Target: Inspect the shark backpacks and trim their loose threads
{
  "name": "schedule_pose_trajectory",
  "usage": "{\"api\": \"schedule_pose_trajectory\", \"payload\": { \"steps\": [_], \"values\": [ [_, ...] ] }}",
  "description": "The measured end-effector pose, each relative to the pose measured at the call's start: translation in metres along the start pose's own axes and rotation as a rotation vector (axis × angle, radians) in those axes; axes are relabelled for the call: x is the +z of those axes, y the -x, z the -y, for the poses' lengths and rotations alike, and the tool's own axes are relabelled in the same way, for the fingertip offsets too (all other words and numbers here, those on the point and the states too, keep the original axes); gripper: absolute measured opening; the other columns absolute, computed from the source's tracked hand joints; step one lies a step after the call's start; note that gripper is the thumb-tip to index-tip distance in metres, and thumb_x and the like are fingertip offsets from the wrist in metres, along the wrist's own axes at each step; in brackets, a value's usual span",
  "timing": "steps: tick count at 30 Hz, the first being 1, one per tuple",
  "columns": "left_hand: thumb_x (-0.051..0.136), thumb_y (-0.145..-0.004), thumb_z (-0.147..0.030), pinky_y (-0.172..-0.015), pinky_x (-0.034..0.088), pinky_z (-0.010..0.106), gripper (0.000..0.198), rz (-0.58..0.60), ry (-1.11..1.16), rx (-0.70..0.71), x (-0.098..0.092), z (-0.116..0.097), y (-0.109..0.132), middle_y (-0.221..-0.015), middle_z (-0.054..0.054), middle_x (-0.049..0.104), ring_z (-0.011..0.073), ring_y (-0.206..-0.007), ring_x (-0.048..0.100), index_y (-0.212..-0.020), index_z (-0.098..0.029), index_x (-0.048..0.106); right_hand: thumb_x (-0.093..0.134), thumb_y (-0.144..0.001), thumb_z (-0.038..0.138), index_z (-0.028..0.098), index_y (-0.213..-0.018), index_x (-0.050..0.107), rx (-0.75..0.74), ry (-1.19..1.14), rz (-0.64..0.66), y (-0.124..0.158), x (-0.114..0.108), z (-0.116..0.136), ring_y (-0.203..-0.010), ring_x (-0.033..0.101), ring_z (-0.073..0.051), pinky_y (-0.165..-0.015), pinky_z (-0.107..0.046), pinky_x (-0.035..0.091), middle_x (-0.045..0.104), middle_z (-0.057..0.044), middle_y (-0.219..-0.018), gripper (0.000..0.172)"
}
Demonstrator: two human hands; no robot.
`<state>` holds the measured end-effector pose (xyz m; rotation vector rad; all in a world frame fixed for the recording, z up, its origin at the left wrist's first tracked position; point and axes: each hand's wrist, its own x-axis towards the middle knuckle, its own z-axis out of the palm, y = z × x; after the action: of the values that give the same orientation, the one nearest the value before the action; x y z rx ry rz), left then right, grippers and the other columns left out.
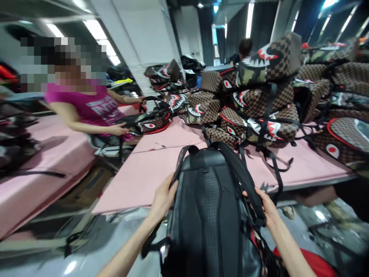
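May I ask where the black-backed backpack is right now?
The backpack is at the head view's lower centre, between the left hand and right hand, by the pink table.

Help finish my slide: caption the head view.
Left hand and right hand hold a backpack before a table piled with bags.

The head camera looks forward and down, over a nearby backpack [211, 204] toward a pink table [141, 181].

slim bare forearms [132, 244], bare fingers [263, 195]
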<state>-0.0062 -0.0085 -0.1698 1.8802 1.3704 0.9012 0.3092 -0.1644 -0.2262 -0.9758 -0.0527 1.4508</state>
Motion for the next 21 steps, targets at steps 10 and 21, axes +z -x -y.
{"api": "schedule_pose_trajectory", "payload": {
  "steps": [10,21],
  "values": [
    [0.047,-0.088,-0.026,-0.068,0.058,0.033,0.024,0.104,1.036,-0.578,0.006,0.010,-0.094,-0.085,0.014,0.069,0.0239,-0.079,0.069,-0.102,-0.010,0.057,0.070,-0.068,0.041,0.012,-0.084,0.069,0.052,0.076,-0.031,0.004,0.006,-0.004,-0.022,0.035,-0.007,-0.021,-0.014,0.025,0.048,0.004,-0.032,0.033],
    [0.035,-0.093,-0.034,-0.081,0.054,0.038,0.048,0.244,1.405,-0.830,-0.005,0.040,-0.101,-0.098,0.019,0.068,0.0275,-0.095,0.065,-0.130,-0.003,0.042,0.077,-0.059,0.032,0.010,-0.087,0.069,0.225,-0.063,-0.155,-0.007,-0.004,-0.005,-0.025,0.039,-0.004,-0.023,-0.011,0.031,0.058,0.000,-0.043,0.037]
  ]
}}
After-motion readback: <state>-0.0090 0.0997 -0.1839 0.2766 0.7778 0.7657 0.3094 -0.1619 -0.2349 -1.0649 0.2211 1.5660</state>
